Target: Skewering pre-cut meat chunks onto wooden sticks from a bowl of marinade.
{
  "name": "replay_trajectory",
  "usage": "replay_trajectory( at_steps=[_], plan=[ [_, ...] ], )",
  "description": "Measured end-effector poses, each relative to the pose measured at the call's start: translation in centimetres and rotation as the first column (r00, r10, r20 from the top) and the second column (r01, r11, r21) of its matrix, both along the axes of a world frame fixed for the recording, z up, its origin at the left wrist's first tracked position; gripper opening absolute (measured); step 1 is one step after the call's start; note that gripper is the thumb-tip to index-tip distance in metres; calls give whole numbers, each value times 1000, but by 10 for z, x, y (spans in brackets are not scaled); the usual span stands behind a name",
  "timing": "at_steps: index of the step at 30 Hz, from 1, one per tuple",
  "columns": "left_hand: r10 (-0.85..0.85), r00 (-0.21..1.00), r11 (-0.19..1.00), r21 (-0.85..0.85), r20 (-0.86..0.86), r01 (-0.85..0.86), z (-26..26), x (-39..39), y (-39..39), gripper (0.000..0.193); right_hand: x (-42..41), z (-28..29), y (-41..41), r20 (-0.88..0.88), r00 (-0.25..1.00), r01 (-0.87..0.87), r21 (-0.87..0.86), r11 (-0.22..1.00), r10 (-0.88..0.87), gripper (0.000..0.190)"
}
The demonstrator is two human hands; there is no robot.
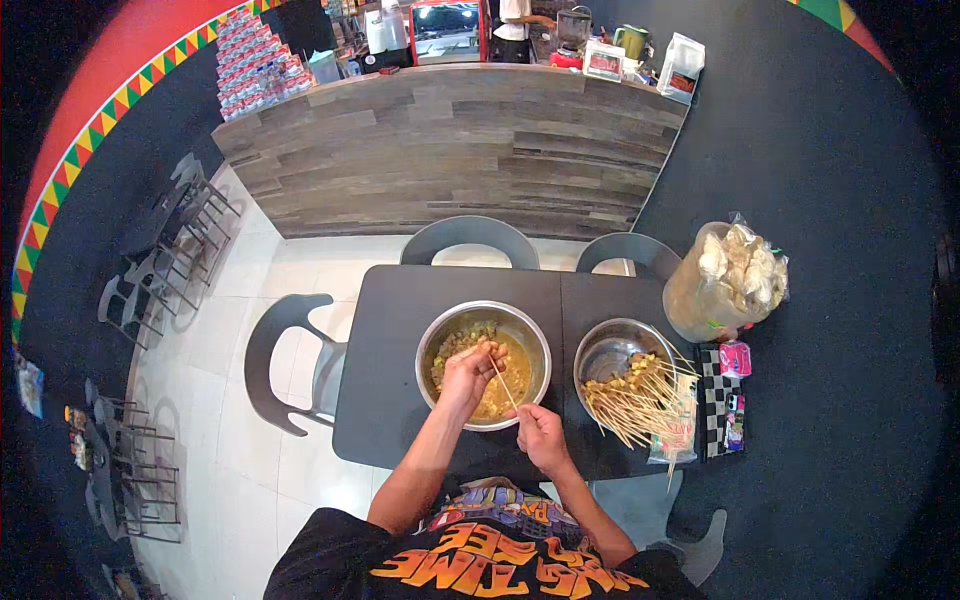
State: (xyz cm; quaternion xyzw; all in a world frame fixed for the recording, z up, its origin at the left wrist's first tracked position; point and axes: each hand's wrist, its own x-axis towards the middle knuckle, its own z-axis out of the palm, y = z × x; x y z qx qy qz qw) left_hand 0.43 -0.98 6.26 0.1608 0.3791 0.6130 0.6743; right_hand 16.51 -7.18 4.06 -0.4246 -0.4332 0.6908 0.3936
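Note:
A wide stainless steel bowl stands on the black table, holding yellow-brown sauce and small food pieces. Over it, my left hand pinches the far end of a thin bamboo skewer; its fingers hide whatever is at the tip. My right hand grips the skewer's near end at the bowl's front rim. To the right, a smaller steel bowl contains many loaded skewers, food ends inside and bare sticks leaning over the rim. A plastic packet lies partly under those sticks.
A large clear container of bagged snacks sits at the table's right. Below it are a checkered item and a pink packet. Grey chairs surround the table. Beyond is a wood-faced counter, with a person behind it.

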Motion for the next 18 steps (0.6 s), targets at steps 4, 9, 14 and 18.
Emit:
replay_trajectory(
  at_steps=[4,9,14,18],
  plan=[
    [13,1000,1000,15,-19,-13,-5,1,1,18,-3,-3,1,1,1000,10,19,1000,-10,24],
    [13,999,999,35,-29,-12,-8,1,4,16,-3,-4,4,151,988,-1,110,994,-16,24],
    [40,998,999,16,-54,-39,-6,-1,2,16,-15,12,3,348,919,27,413,910,-185,24],
    [61,997,998,6,-55,-60,0,2,5,16,-13,0,9,204,978,8,160,987,-42,24]
  ],
)
